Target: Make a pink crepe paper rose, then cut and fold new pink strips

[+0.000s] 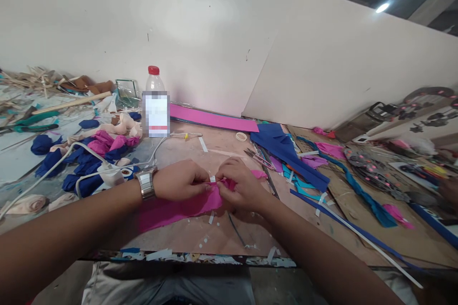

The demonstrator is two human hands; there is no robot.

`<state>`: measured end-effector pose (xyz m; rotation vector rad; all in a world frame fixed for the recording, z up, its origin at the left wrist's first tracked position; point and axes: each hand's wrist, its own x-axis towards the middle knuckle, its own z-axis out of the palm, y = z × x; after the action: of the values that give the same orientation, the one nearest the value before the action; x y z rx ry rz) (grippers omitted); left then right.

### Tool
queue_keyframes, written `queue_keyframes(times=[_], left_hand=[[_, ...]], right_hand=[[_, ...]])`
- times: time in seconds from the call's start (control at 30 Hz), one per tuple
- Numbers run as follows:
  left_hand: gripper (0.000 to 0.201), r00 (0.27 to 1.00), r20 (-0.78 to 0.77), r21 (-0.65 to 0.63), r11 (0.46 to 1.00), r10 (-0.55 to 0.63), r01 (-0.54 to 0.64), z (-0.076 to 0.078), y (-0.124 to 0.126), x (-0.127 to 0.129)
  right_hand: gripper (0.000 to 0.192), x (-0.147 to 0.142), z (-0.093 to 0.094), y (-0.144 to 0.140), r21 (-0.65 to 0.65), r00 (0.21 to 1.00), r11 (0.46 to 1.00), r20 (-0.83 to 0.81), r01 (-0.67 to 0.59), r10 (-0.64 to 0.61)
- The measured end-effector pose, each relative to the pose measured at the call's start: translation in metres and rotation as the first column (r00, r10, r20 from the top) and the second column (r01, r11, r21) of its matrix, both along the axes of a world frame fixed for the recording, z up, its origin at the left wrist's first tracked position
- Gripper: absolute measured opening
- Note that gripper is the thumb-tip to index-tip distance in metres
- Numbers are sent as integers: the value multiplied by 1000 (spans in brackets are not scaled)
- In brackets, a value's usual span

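A strip of pink fabric (171,212) lies across the table in front of me, its upper edge gathered between my hands. My left hand (181,178), with a metal watch on the wrist, pinches that edge. Close beside it, my right hand (238,183) grips the bunched part between thumb and fingers. A short end of the pink strip shows past the right hand. Between the two hands sits a small white scrap (212,179). Below them a thin dark stick or wire (236,228) lies on the table.
Blue, pink and cream fabric rolls (84,169) lie left, crossed by a white cable (77,145). Behind stand a red-capped bottle (156,105) and a flat pink strip (214,116). To the right are small scissors (259,157), blue fabric (289,152) and a white rod (372,243). Another person's hand (449,190) shows far right.
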<state>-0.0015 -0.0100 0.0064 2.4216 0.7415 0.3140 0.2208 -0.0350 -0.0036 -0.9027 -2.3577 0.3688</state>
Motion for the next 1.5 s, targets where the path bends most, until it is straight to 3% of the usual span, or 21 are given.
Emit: queue_keyframes(times=[0.13,0.63,0.8,1.0,1.17,1.33,1.5], left_hand=[[39,1000,3,-123,992,-13,13,-5,9,-3],[46,1000,0,-170,985,10,-10,-9,12,-3],[46,1000,23,-222,975,13,-7,-9,11,-2],[21,998,58,-363,931,-14,34,-4,13,-3],[22,996,85,-521,853,25,23,-4,14,-4],[40,994,100,-485,874,52,3,-6,14,-3],[42,994,57,-456,888,93,-56,-10,16,-3]], right_hand=[[8,2,3,0,-2,1000,1000,24,3,-3],[6,2,4,0,91,993,995,112,-29,19],[7,1,0,0,125,999,992,44,-35,30],[6,0,-2,0,211,999,977,-13,-40,44],[10,0,-1,-1,234,997,969,34,-81,75],[12,0,0,-2,259,996,963,68,-68,52],[9,0,0,-3,241,998,970,47,-40,29]])
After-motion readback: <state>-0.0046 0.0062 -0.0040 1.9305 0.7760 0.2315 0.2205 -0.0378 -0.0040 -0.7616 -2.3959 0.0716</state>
